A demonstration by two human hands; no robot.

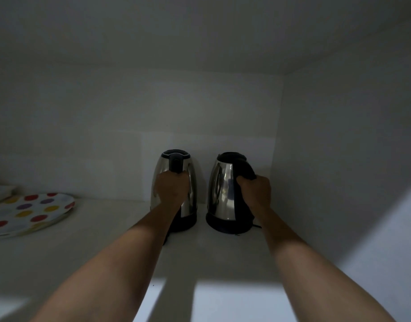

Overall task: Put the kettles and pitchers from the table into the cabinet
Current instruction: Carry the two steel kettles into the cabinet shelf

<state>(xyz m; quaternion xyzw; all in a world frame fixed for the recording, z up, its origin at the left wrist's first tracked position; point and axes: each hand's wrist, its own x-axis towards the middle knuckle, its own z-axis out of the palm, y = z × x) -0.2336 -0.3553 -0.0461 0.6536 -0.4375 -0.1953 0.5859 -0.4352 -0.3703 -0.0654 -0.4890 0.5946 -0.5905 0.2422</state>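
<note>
Spotted plate [25, 214] cut by left edge

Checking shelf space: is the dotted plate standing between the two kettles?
No, the dotted plate lies far left of both the left kettle and right kettle.

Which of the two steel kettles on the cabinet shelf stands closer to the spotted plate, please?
The kettle in the left hand, the left kettle; the right kettle, held by the right hand, stands farther from the spotted plate.

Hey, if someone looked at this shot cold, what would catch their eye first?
Two shiny steel kettles stand side by side at the back of a dim white cabinet shelf: the left kettle gripped by the left hand, the right kettle by the right hand. Next, the polka-dot plate at far left.
</note>
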